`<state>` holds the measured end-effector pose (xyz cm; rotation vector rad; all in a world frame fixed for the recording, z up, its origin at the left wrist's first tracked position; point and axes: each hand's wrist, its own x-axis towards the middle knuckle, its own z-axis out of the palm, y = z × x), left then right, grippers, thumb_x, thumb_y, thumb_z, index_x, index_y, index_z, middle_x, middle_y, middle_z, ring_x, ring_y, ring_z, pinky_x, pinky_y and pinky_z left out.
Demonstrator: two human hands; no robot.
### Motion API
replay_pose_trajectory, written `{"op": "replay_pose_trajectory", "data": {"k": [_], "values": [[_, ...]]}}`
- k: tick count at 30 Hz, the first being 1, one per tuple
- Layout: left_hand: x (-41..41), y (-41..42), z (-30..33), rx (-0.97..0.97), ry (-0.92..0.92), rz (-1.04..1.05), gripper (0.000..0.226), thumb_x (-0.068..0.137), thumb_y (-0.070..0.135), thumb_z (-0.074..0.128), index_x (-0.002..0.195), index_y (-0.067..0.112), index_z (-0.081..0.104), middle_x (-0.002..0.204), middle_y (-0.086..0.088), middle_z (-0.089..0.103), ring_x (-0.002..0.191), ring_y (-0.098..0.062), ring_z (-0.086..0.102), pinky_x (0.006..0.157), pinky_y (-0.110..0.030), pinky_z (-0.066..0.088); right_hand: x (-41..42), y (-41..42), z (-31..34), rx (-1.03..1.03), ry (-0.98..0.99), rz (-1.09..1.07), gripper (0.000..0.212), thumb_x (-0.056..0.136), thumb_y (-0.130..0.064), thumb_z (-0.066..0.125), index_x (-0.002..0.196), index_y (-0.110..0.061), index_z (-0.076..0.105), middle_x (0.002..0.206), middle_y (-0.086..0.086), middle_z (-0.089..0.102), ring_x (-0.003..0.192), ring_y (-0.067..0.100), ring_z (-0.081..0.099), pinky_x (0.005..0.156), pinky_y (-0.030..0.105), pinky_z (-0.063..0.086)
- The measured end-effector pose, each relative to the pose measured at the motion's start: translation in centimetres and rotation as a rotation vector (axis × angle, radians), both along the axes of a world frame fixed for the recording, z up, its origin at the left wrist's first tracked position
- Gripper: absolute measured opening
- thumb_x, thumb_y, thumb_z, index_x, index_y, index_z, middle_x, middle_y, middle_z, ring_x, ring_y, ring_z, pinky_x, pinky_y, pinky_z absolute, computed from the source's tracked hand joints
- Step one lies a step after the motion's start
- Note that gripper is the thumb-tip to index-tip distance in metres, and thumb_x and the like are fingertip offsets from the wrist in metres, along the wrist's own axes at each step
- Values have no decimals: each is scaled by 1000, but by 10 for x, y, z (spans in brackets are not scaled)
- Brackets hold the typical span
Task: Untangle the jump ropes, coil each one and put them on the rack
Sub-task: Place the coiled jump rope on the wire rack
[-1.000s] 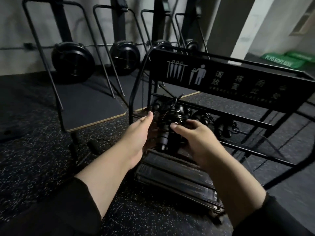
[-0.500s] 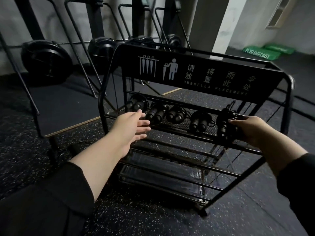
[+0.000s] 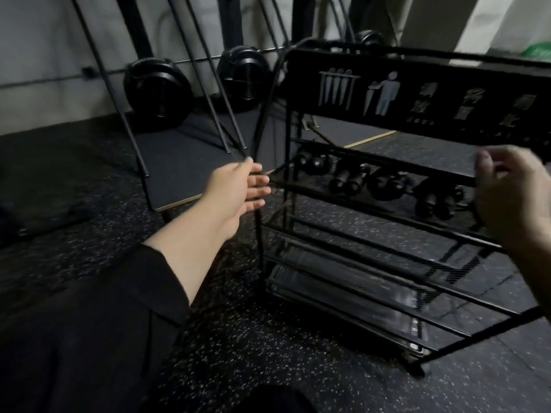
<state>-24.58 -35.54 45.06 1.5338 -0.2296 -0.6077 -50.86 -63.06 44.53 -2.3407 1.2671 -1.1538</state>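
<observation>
Jump ropes [image 3: 384,186] coiled on rack [image 3: 417,84], both hands empty, left hand [image 3: 238,189] open, right hand [image 3: 512,198] curled

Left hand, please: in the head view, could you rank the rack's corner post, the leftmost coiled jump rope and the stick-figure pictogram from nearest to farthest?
From the left hand:
1. Corner post, just right.
2. Leftmost coiled jump rope, on the shelf.
3. Stick-figure pictogram, on the sign above.
</observation>
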Motion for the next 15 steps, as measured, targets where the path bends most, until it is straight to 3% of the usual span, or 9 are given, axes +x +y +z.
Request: {"op": "replay_pose_trajectory", "data": {"k": [3, 8, 15], "values": [[39, 45, -4, 9, -14, 104, 29, 109, 36, 45, 101, 18, 65, 90, -5, 72, 81, -22, 70, 67, -33, 53, 70, 89, 12, -26, -181, 313, 35, 104, -36, 51, 100, -7, 71, 89, 12, 67, 82, 27, 61, 73, 38, 48], [92, 136, -39, 42, 19, 273, 29, 110, 37, 42, 100, 20, 64, 87, -2, 71, 79, -19, 70, 69, -32, 54, 190, 233, -37, 199, -76, 794, 34, 102, -36, 53, 86, -9, 68, 69, 7, 62, 64, 25, 58, 58, 40, 47], [144, 267, -138, 145, 118, 467, 30, 111, 35, 41, 99, 20, 64, 92, -4, 70, 80, -20, 70, 69, -31, 53, 303, 329, -177, 614, 238, 817, 31, 105, -33, 56, 81, -15, 63, 65, 2, 62, 58, 20, 56, 52, 33, 38]]}}
